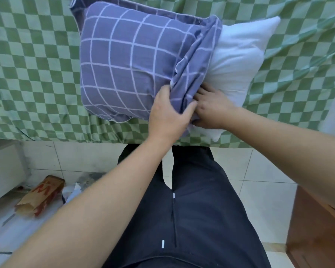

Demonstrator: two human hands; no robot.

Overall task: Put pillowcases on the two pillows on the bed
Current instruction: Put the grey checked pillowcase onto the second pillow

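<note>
Pillowcase fabric, blue-violet cotton with a white grid (128, 60), covered roughly two thirds of a plump white pillow (238, 60) that lay on the green-and-pale checked bedsheet (27, 74), close to the near edge of the bed. The right-hand third of the pillow stuck out bare, with the case's open mouth bunched in folds across its middle.

The left hand (168, 115) had its fingers and thumb curled round the gathered hem at the near corner, gripping the cloth. The right hand (211, 111) lay just beside it, touching it, fingers pushed in under the bunched hem against the pillow; whether they pinched the fabric or only pressed the filling could not be told.

The step in hand looked like drawing the case over the first pillow, well along but unfinished. The next move probably called for pulling the hem rightward while holding the filling down, then working the far corner in. No second pillow showed in view.

A crumpled brown paper bag (41, 196) lay on the tiled floor (259, 171).
</note>
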